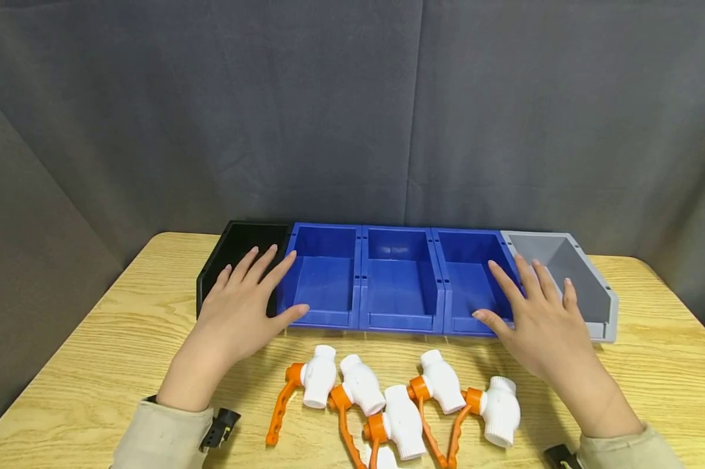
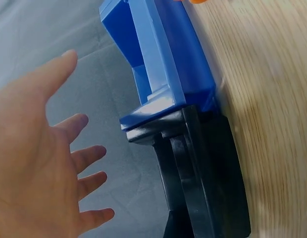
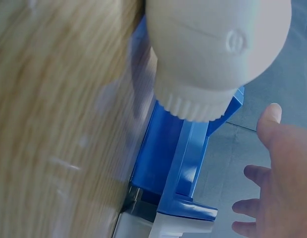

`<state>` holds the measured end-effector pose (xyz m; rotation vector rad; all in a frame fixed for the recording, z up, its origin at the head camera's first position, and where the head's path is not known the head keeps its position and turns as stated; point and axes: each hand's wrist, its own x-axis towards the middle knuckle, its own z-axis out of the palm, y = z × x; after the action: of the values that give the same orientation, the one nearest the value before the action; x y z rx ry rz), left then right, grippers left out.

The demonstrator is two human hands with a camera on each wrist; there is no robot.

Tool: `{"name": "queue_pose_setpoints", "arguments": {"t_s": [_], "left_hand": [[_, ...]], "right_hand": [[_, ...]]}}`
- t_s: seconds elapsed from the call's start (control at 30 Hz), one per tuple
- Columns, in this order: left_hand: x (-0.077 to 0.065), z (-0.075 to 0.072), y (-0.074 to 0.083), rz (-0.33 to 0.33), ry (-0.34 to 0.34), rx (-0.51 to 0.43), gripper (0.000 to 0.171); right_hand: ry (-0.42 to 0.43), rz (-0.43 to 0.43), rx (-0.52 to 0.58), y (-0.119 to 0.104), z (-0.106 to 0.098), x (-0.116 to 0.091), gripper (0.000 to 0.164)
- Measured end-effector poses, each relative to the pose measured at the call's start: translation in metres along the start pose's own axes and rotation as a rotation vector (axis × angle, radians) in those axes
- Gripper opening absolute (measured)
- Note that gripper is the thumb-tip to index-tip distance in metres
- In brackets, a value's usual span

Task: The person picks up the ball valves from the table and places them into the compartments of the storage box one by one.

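Both hands hang spread above the row of bins and hold nothing. My left hand (image 1: 239, 312) has its fingers over the black bin (image 1: 216, 264) and the thumb near the left blue bin (image 1: 327, 280). My right hand (image 1: 544, 329) is over the right blue bin (image 1: 466, 286) and the grey bin (image 1: 586, 286). Several white ball valves with orange lever handles lie in front of the bins, among them a left one (image 1: 319, 378), a middle one (image 1: 403, 423) and a right one (image 1: 500, 412). Up close in the right wrist view looms a white valve body (image 3: 213, 44).
Between the outer blue bins stands a middle blue bin (image 1: 396, 280); the bins adjoin side by side. They stand on a wood-grain table (image 1: 94, 365). A grey curtain (image 1: 329, 111) hangs behind it. Another valve (image 1: 384, 458) is partly cut off at the near edge of the view.
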<state>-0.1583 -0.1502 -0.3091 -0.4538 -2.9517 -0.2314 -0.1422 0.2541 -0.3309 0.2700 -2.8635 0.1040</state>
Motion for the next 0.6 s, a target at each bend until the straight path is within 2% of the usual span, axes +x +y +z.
{"name": "queue_pose_setpoints", "arguments": {"t_s": [0.6], "left_hand": [[0.002, 0.002, -0.018, -0.051, -0.036, -0.025, 0.085]], "right_hand": [[0.011, -0.001, 0.02, -0.004, -0.007, 0.001, 0.082]]}}
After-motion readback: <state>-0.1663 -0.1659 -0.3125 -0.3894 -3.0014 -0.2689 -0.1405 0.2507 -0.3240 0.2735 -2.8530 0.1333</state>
